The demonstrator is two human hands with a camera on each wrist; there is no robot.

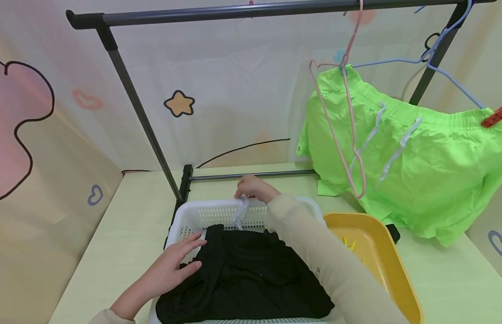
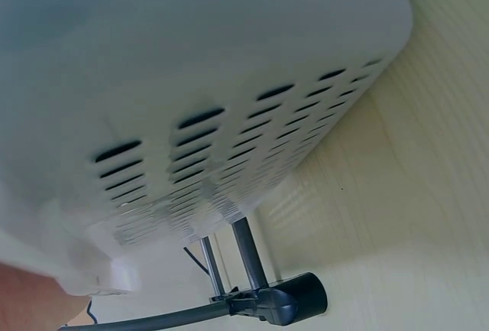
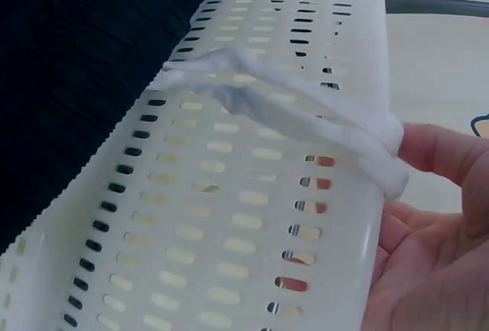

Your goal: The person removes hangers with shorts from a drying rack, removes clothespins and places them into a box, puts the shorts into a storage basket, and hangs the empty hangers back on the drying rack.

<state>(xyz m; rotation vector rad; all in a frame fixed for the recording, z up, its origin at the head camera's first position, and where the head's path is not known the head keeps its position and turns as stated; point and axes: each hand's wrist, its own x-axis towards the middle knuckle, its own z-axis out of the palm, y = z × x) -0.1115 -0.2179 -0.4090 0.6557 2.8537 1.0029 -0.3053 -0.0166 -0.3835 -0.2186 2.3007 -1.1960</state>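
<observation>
A black garment (image 1: 271, 279) with an elastic waistband lies in a white perforated basket (image 1: 202, 208). From its waistband a white drawstring (image 1: 240, 213) runs up to the basket's far rim. At that rim my right hand (image 1: 256, 188) pinches the end of the drawstring. The right wrist view shows the looped drawstring (image 3: 283, 113) draped over the rim, with fingertips at its end. My left hand (image 1: 171, 267) rests with spread, relaxed fingers at the garment's left edge. In the left wrist view the basket's outer wall (image 2: 252, 33) hides most of that hand.
A dark rack (image 1: 218, 14) spans the table. Bright green shorts (image 1: 421, 166) hang on a blue hanger (image 1: 445, 36), held by a red clothespin (image 1: 495, 114). A pink hanger (image 1: 348, 90) hangs before them. Right of the basket lies a yellow tray (image 1: 380, 252).
</observation>
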